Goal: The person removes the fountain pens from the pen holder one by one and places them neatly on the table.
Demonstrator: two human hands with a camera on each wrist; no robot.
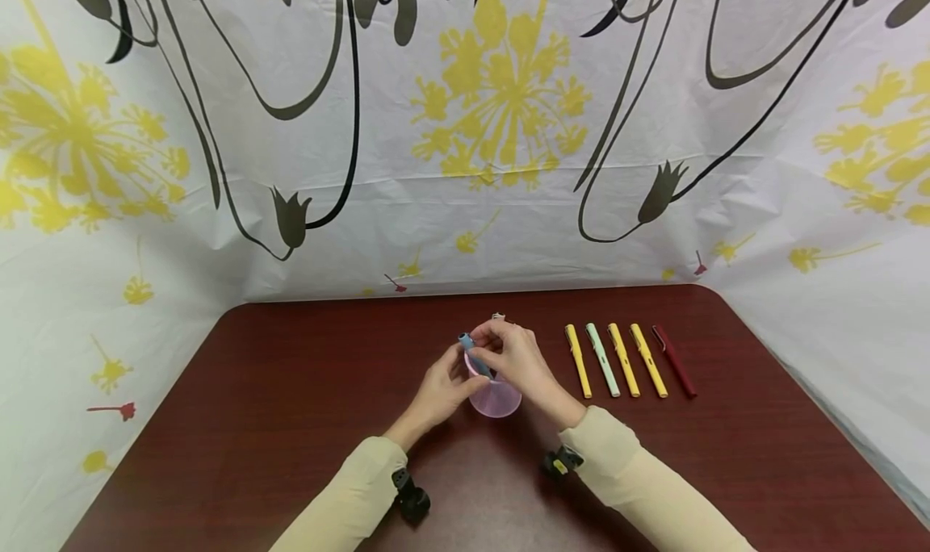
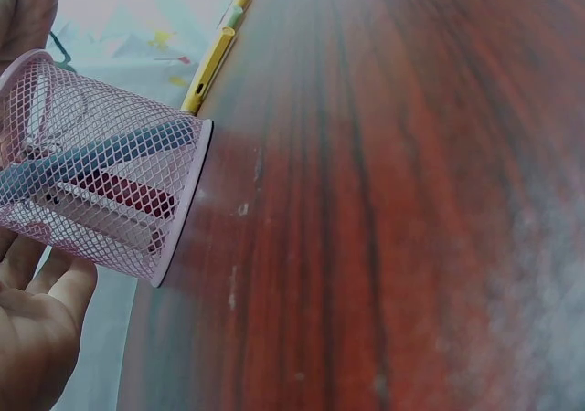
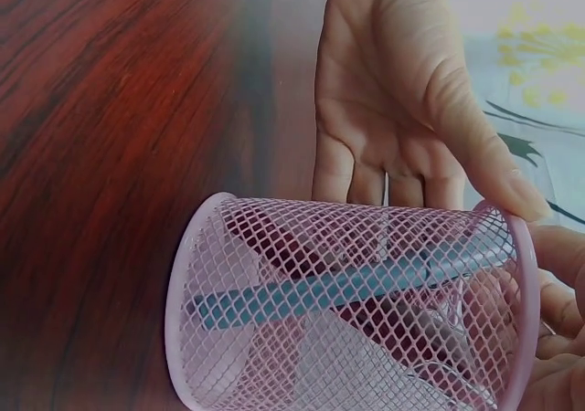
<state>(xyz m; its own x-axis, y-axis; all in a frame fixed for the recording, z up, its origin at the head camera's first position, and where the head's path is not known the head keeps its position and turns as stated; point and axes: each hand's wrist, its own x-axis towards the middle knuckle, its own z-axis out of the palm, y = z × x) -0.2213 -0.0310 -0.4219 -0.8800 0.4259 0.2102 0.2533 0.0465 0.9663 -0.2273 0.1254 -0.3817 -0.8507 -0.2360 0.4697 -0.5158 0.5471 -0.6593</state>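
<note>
A pink mesh pen holder stands upright on the table, between both hands. My left hand grips its left side, with the thumb at the rim. A blue pen leans inside the holder, its lower end near the base in the wrist views. At the upper part of that pen, my right hand pinches it between thumb and fingers. Through the mesh show a red pen and a pale pen. A white pen end sticks out behind the right hand.
Right of the holder lies a row of pens: a yellow pen, a mint-green pen, two more yellow ones and a dark red pen. They lie on a dark red-brown wooden table. A white patterned cloth hangs behind it.
</note>
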